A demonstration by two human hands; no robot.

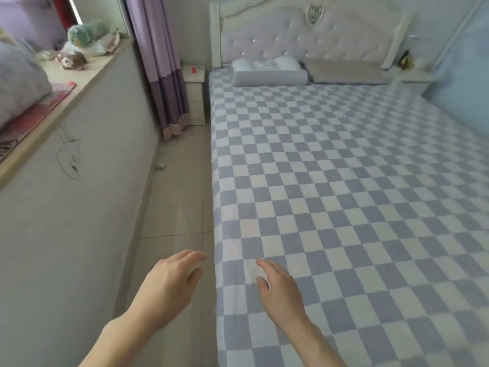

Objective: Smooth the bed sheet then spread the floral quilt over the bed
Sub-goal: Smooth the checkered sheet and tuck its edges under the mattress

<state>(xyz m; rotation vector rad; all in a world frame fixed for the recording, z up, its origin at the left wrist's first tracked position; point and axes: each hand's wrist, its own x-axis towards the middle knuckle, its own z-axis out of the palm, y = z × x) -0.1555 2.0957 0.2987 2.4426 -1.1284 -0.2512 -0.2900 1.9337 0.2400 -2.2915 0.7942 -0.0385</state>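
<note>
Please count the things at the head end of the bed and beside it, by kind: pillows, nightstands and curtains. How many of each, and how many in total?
Pillows: 2, a white one and a beige one
Nightstands: 2, one left of the bed and one right of it
Curtains: 1, purple
Total: 5

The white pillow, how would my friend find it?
Find the headboard at the bed's far end. Two pillows lie below it on the checked sheet. The white pillow is the left one, with two humps; its neighbour is flat and beige.
</note>
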